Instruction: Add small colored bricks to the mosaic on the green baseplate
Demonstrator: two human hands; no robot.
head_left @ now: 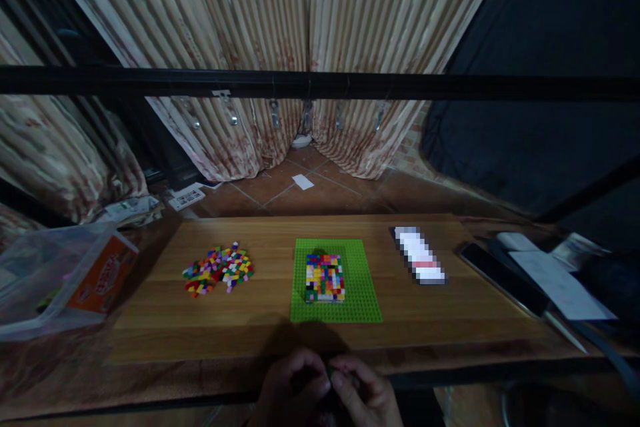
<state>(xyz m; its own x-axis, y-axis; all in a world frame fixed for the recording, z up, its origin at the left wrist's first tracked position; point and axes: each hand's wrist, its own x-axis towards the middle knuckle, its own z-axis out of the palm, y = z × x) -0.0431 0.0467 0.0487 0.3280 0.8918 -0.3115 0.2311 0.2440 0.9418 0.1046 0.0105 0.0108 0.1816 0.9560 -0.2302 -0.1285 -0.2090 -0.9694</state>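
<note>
My left hand [293, 383] and my right hand [365, 390] are together at the near edge of the wooden table [150, 307], fingertips meeting around something small and dark green [330, 371]; what it is I cannot make out. Just beyond them lies a green baseplate [363, 280] with a block of multicoloured small bricks [325, 277] built on it. A loose heap of coloured bricks [219, 269] lies to the left on the table.
A clear plastic box [55, 280] with an orange label stands at the left edge. A pixelated flat object [419, 255], a dark phone [493, 270] and papers [560, 280] lie at the right. A black bar [320, 85] crosses overhead; curtains hang behind.
</note>
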